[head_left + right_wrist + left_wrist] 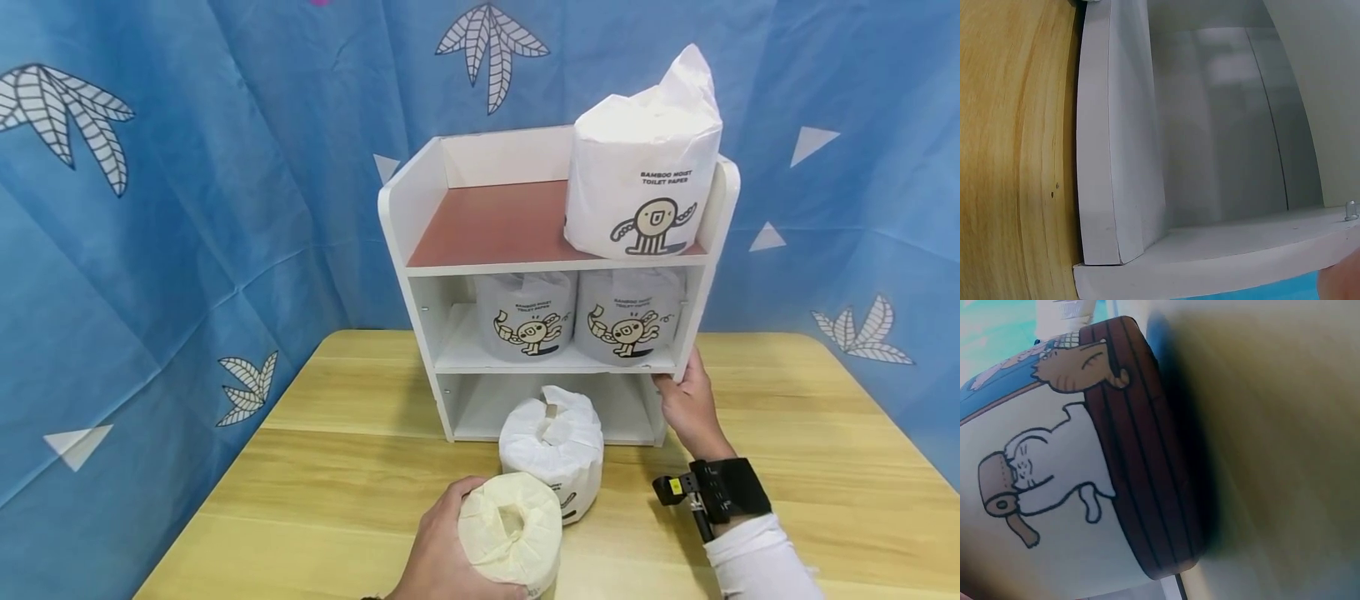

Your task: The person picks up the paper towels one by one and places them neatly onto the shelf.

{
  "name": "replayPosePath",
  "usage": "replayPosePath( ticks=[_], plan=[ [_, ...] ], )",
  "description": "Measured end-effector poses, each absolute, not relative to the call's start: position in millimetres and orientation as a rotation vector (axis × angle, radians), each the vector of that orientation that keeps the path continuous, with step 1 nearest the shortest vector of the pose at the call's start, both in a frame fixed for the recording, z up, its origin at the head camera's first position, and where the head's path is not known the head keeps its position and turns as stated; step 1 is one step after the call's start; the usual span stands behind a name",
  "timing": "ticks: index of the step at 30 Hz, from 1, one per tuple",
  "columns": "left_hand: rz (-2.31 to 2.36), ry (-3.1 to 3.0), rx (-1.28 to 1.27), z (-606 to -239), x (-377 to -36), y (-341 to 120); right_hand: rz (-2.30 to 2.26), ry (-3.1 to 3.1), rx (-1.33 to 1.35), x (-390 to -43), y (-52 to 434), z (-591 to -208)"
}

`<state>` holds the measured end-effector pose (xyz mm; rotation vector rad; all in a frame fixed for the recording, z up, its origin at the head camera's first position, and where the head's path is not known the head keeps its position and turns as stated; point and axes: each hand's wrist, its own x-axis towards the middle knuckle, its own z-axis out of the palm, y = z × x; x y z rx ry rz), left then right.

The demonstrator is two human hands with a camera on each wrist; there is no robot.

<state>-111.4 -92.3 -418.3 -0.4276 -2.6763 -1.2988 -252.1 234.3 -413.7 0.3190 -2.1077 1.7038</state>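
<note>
In the head view, my left hand [446, 546] holds a toilet roll in pale yellow paper [510, 525], its fingers and thumb round the sides. The same roll's wrapper [1054, 456], printed with cartoon cats and a dark red band, fills much of the left wrist view. Right behind it stands a white-wrapped toilet roll [551, 442], in front of the shelf's bottom level. My right hand [693, 404] grips the right side panel of a small white shelf [416, 333]. At the lower right of the right wrist view, part of that hand [1339, 278] shows against the panel.
Two white-wrapped toilet rolls [525, 317] stand side by side on the middle level. A larger white toilet paper pack [641, 175] sits at the right of the reddish top board [502, 221]. Behind the wooden table [322, 500] hangs a blue patterned cloth [247, 167].
</note>
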Motion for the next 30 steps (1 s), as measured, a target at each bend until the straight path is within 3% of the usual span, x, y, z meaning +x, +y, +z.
replayPosePath(
  ticks=[30],
  plan=[
    [-1.301,-2.669,-0.348,-389.2,-108.1,-99.2,1.704,-2.115,0.329,-253.2,237.8,-416.7]
  ],
)
